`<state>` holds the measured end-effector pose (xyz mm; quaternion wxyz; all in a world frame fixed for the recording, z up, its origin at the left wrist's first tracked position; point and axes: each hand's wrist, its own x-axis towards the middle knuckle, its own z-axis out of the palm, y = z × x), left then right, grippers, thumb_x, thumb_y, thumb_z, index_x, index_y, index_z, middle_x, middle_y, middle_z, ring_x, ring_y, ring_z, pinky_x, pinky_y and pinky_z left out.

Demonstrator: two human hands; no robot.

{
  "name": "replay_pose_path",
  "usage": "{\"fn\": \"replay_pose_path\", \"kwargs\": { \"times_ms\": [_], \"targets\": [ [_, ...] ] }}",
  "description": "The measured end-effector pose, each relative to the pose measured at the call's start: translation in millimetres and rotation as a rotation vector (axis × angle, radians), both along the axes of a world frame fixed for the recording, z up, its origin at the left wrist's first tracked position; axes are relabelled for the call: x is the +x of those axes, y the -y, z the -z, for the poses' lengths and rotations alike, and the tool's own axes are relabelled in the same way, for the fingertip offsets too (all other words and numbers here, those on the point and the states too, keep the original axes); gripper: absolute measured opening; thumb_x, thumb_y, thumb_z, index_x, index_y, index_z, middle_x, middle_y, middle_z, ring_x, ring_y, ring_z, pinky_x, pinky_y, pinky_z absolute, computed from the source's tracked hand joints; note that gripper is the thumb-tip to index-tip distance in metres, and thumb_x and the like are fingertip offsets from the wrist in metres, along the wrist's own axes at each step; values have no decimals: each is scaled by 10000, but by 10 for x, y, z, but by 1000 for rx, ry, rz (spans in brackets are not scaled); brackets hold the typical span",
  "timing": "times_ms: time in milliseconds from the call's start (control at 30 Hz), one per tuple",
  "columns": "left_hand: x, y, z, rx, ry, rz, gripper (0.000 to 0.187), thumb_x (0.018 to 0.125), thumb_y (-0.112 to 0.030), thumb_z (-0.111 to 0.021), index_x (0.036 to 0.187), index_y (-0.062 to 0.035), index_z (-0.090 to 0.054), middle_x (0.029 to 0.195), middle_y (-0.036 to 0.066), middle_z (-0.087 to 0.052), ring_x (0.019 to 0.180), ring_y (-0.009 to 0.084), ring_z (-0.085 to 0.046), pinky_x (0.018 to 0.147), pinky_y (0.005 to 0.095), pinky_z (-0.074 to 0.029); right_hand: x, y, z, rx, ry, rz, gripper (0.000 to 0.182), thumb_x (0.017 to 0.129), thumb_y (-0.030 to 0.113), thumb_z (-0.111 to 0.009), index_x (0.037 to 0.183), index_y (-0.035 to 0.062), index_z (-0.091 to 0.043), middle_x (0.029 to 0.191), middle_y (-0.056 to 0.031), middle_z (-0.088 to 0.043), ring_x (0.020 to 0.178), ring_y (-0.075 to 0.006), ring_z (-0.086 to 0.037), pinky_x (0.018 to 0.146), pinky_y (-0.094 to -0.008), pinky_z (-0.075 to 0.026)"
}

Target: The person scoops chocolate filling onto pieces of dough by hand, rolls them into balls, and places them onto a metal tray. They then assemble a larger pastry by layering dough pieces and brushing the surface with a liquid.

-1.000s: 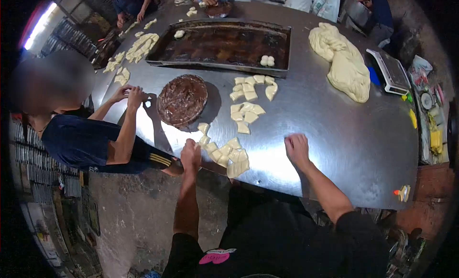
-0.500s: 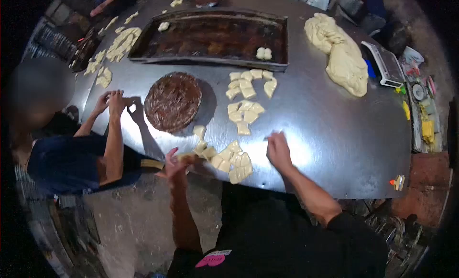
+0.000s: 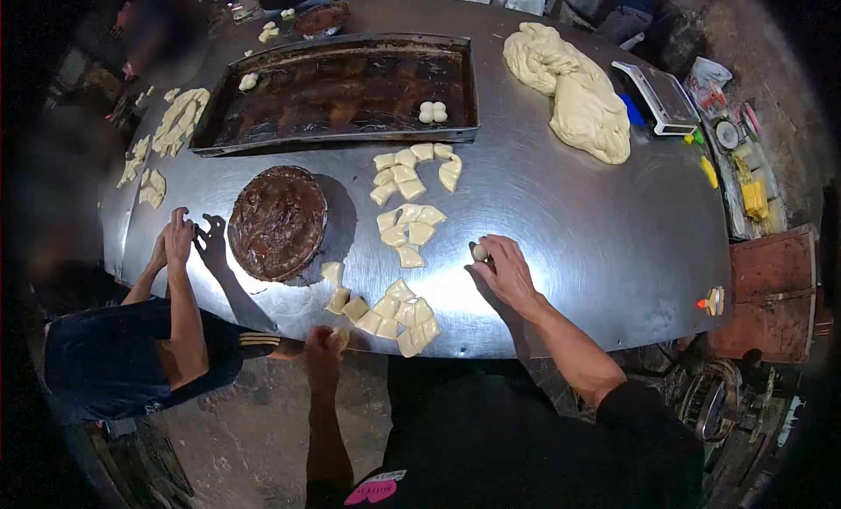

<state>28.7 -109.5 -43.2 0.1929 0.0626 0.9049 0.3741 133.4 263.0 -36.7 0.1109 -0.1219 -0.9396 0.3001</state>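
Note:
My right hand (image 3: 508, 271) is above the steel table, its fingers curled round a small dough ball (image 3: 479, 252) that shows at the thumb side. At the table's front edge my left hand (image 3: 322, 349) is closed on a pale dough piece (image 3: 340, 337). Close to it lies a group of cut dough pieces (image 3: 385, 323). Two more groups, a middle one (image 3: 410, 232) and a far one (image 3: 405, 174), lie further back. A round pan of dark brown filling (image 3: 279, 222) stands to the left.
Behind is a dark baking tray (image 3: 333, 139) holding a few dough balls (image 3: 433, 112). A big dough mass (image 3: 578, 97) and a scale (image 3: 661, 97) are at right. A co-worker's hands (image 3: 175, 237) are at left, near dough strips (image 3: 180, 123).
My right hand has turned, and a dough ball now shows in it. My left hand's spread fingers have closed on a dough piece. The whole view has shifted.

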Motion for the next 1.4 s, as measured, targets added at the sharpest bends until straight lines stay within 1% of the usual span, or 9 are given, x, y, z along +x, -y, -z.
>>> {"fn": "replay_pose_path", "kwargs": {
  "times_ms": [100, 267, 400, 700, 1033, 1200, 1300, 1367, 1400],
  "targets": [
    [153, 44, -154, 661, 307, -390, 239, 883, -118, -557, 1092, -2, -564, 919, 60, -614, 758, 138, -594, 681, 283, -504, 232, 57, 79, 196, -5, 54, 497, 803, 228, -661, 1243, 55, -510, 1344, -210, -409, 1269, -403, -352, 1000, -499, -352],
    [445, -440, -190, 472, 112, -56, 245, 890, -153, -602, 1059, 23, -584, 897, 70, -635, 815, 143, -601, 714, 273, -490, 176, 135, -220, 362, 123, 52, 482, 810, 187, -646, 1260, 72, -516, 1330, -218, -434, 1239, -383, -413, 1022, -455, -358],
    [672, -1201, -481, 644, 147, -28, 244, 877, -83, -610, 1098, 13, -577, 946, 95, -651, 821, 142, -614, 721, 260, -486, 128, 407, -606, -637, 91, -87, 419, 881, 185, -592, 1270, 42, -526, 1193, -164, -586, 1081, -223, -575, 912, -340, -455],
    [685, -1397, -794, 983, 295, -97, 266, 860, -24, -590, 1119, 33, -566, 980, 97, -635, 844, 141, -614, 718, 268, -511, 132, 581, -855, -1228, 183, -112, 144, 813, 14, -644, 949, -28, -622, 820, -65, -628, 736, -101, -603, 648, -217, -498],
    [564, -1174, -618, 652, 40, -66, 433, 978, -196, -426, 1366, -9, -385, 1264, 157, -514, 1181, 237, -493, 998, 325, -368, -426, 1258, -546, -1867, 19, 94, 513, 905, 111, -566, 1373, 67, -361, 1086, -92, -580, 976, -191, -558, 848, -321, -466],
    [368, -881, -339, 407, -275, -57, 502, 927, -207, -515, 1383, -51, -377, 1421, 193, -372, 1284, 362, -399, 1044, 384, -342, -1123, 1525, -412, -1656, 118, 63, 541, 892, 74, -561, 1382, 78, -332, 1042, -73, -579, 933, -185, -568, 801, -340, -485],
    [249, -526, -446, 393, -290, -64, 473, 892, -167, -576, 1335, -58, -449, 1427, 182, -376, 1298, 349, -388, 1049, 380, -344, -1734, 1539, -408, -916, 64, -164, 519, 839, 7, -552, 1332, 58, -398, 1027, -103, -598, 918, -226, -585, 790, -348, -484],
    [154, -313, -418, 400, -233, -139, 376, 868, -129, -612, 1233, -52, -558, 1381, 163, -444, 1284, 309, -421, 1046, 374, -351, -2052, 1563, -514, 32, -215, -522, 524, 767, -16, -555, 1279, 61, -471, 954, -102, -582, 860, -243, -585, 768, -341, -476],
    [113, -193, -407, 381, -222, -148, 368, 871, -152, -595, 1218, -36, -559, 1338, 186, -476, 1223, 334, -477, 1006, 378, -400, -2194, 1574, -484, 38, -205, -528, 524, 767, -16, -555, 1279, 61, -471, 954, -102, -582, 860, -243, -585, 768, -341, -476]
  ]
}}
